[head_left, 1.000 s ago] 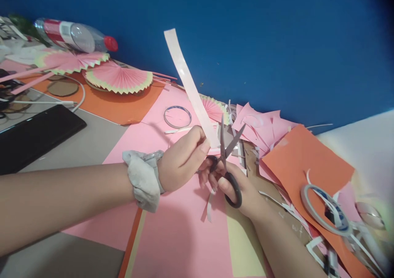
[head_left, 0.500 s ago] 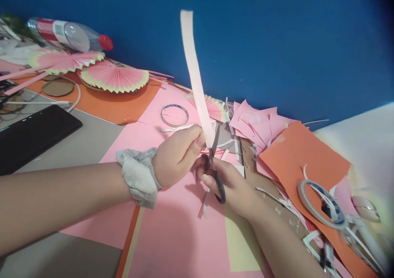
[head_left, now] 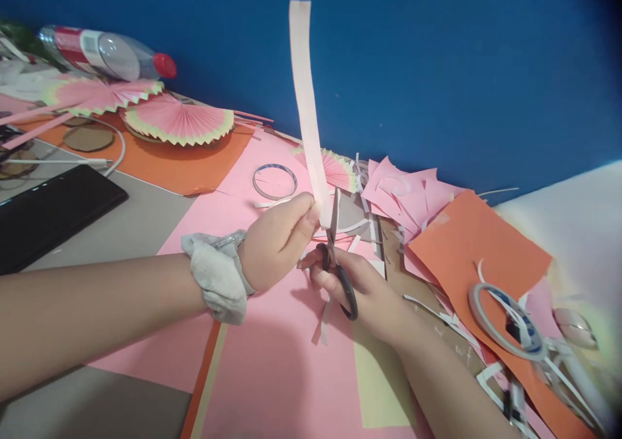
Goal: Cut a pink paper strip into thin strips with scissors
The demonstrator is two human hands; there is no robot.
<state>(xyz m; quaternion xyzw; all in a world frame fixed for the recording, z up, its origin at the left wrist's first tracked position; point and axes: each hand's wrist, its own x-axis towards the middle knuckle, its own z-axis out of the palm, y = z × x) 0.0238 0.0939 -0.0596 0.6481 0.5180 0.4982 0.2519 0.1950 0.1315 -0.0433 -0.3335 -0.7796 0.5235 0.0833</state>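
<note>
A long pale pink paper strip (head_left: 305,96) stands nearly upright, its top end against the blue wall. My left hand (head_left: 284,235), with a grey scrunchie (head_left: 218,280) at the wrist, pinches the strip near its lower end. Below and to the right, my right hand (head_left: 354,283) has its fingers in the handles of black scissors (head_left: 346,290). The blades point up along the right side of the strip's lower end; whether they touch the paper I cannot tell. Under both hands lie large pink paper sheets (head_left: 257,374).
Folded pink paper fans (head_left: 182,120) and a plastic bottle (head_left: 111,54) lie at the back left. A black phone-like slab (head_left: 63,212) is on the left. Tape rolls (head_left: 479,303), orange paper (head_left: 486,238), pink scraps (head_left: 403,186) and a mouse (head_left: 576,327) crowd the right. The blue wall (head_left: 437,70) rises behind.
My left hand has shifted slightly up and left with the strip, whose top end is now higher and straighter. The scissors stay almost in place, blades nearer upright.
</note>
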